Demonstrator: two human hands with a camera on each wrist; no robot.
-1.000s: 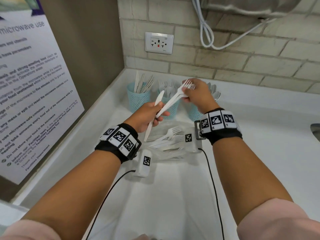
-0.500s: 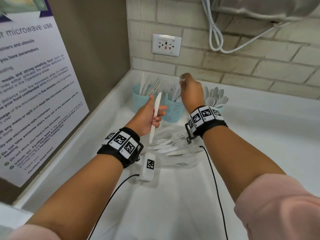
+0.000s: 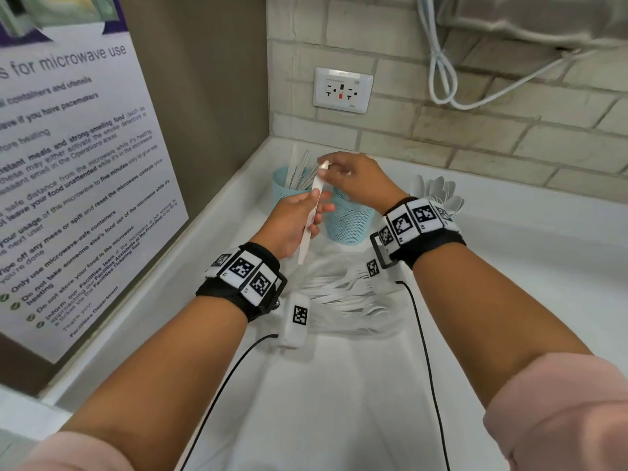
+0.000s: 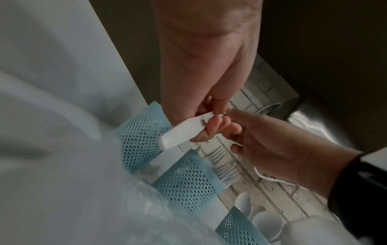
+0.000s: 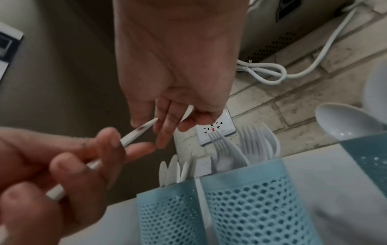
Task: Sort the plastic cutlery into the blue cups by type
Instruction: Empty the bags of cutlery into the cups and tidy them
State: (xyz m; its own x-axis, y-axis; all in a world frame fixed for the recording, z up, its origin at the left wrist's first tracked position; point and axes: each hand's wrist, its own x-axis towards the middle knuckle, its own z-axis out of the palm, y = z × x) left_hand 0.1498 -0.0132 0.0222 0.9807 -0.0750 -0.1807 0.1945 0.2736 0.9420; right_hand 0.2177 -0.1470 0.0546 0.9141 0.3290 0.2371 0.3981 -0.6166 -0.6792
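Close to me the white worktop (image 3: 339,402) has bare room; it runs between the brown wall with the poster (image 3: 68,185) on my left and more open white on my right; a pile of white forks (image 3: 343,294) lies just past my wrists. My left hand (image 3: 292,222) curls round a white plastic knife (image 3: 311,222), long, flat and thin, standing nearly upright; my right hand (image 3: 356,180) pinches its top tip, right above the knife cup (image 3: 283,188). Next in the row stand the fork cup (image 3: 350,222) and the spoon cup (image 5: 372,159); behind them the brick wall (image 3: 509,141) closes the corner.
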